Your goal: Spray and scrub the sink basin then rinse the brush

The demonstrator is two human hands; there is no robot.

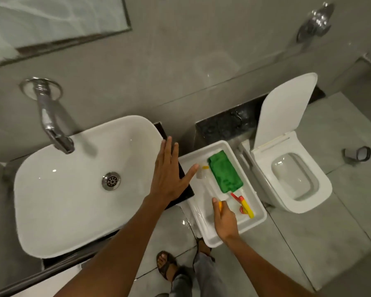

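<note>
While your right hand (224,219) is down in the white tray (259,219), make sure of that grip before you lift: the fingers are curled round a yellow handle (220,205) near the tray's near edge, and it looks like the brush (210,189), whose clear shaft runs away from you to a pale bristle head (200,173) with a yellow collar at the tray's far left corner. I judge the hold is only just forming, so close fully round the handle and lift straight up, so the bristle end clears the tray wall.

Your left hand (168,176) is released, fingers spread flat, hovering over the right rim of the sink basin (73,185) and the dark edge of the desk (184,189) beside it; it holds nothing.

The green spray bottle (224,170) lies on its side in the tray, just right of the brush, its red and yellow trigger (244,204) towards you and close beside your right knuckles. Since spraying comes first, your free left hand might take it. Mind that trigger as you lift the brush past it.
</note>
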